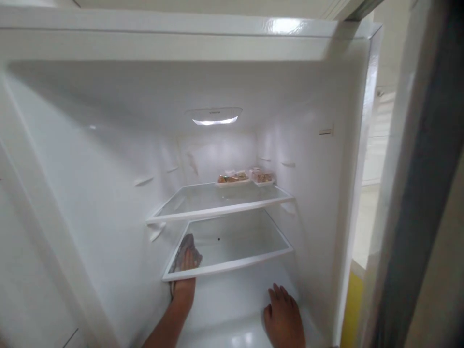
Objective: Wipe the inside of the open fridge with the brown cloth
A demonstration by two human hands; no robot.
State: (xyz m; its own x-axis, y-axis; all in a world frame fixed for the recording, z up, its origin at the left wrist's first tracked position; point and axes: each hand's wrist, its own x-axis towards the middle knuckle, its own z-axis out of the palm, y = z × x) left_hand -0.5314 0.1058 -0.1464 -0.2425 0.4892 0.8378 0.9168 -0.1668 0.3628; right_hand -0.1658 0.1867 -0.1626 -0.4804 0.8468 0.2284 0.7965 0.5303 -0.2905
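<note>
My left hand (pixel 188 261) reaches in beneath the front edge of the lower glass shelf (pixel 241 237), at its left end. Seen through the glass, the fingers hold a crumpled grey cloth (pixel 188 243) near the left wall of the fridge. Part of the cloth hangs by the wrist. My right hand (pixel 284 316) is palm down over the white surface (pixel 228 299) below the shelf, towards the right. Its fingers are slightly bent and hold nothing.
On the upper glass shelf (pixel 203 197), two clear-wrapped food packs (pixel 232 178) stand at the back right. A lamp (pixel 214 117) glows on the ceiling. White side walls with small shelf supports (pixel 144 181) close in both sides. A dark speck (pixel 218 239) shows on the lower shelf.
</note>
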